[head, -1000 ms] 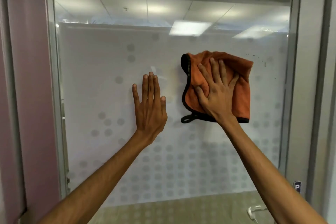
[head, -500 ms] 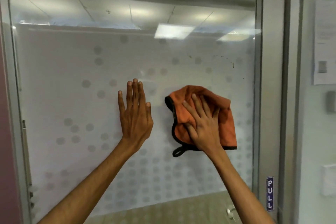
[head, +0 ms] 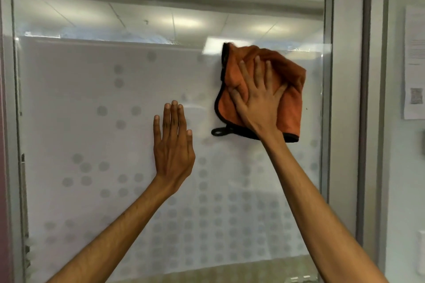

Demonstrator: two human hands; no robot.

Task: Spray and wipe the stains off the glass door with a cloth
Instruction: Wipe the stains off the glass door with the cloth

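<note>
As the right hand [head: 257, 96] — fingers spread flat on the crumpled orange microfibre cloth [head: 288, 99] — sweeps back up to the frosted, dot-patterned glass door's [head: 92, 122] upper right, the open left hand [head: 173, 147] stays braced — wiping likely continues.

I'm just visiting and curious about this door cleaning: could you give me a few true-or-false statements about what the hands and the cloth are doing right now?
1. The right hand presses an orange cloth with black edging against the frosted, dotted glass door. True.
2. The left hand holds a spray bottle. False: it lies flat and empty on the glass.
3. The cloth sits lower than the left hand. False: it is higher, to its right.
4. A black loop hangs at the cloth's lower left corner. True.
</note>
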